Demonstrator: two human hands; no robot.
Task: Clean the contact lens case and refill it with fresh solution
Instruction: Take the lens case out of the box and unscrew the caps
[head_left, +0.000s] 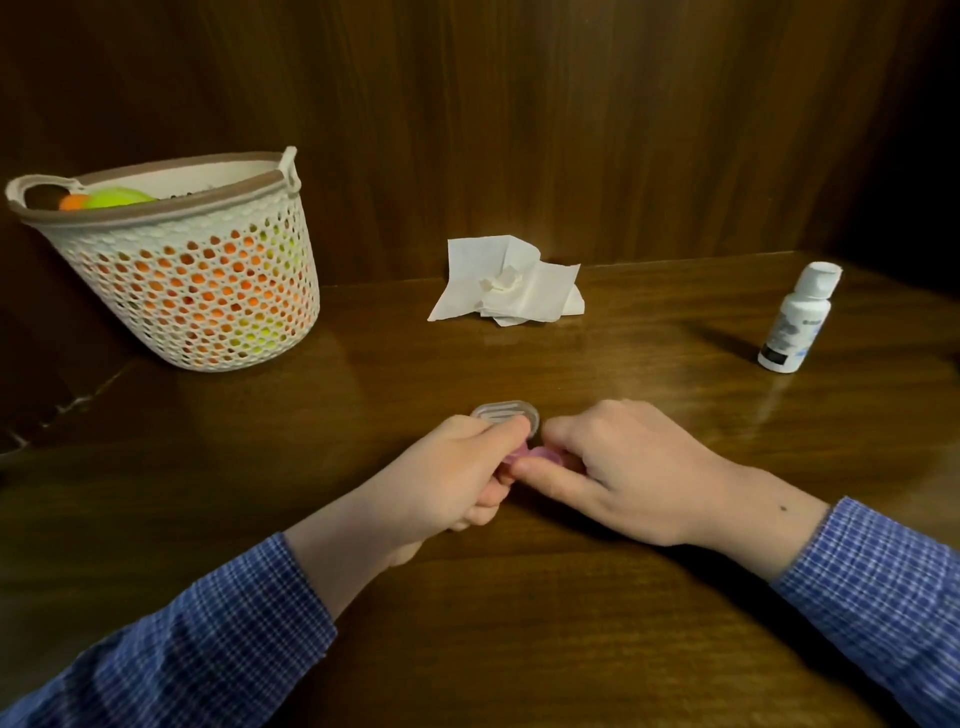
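- Two hands meet on the contact lens case (519, 453), which sits low on the brown surface (571, 623), right in the middle.
- The left hand (457, 478) has its grip closed on the left end of the case, with curled fingers pinching it.
- The right hand (623, 467) has its grip closed on the right end of the case, with the thumb pressed along the near side.
- Only a bit of the case shows between the fingers. It looks pink or purple, small and round at the ends.
- A clear little lid (506, 413) lies just behind the case, touching the left fingers. I cannot tell if it belongs to the case.
- I think the case is very light, hard and smooth, so it could slip when wet. It seems best to hold the body with one hand and twist a cap with the other.
- The white solution bottle (797, 319) stands far to the right of the case, and its cap looks flipped open.
- A crumpled tissue (511, 283) lies well behind the case.
- A basket (176, 270) with orange and green things stands far to the back left of the case.
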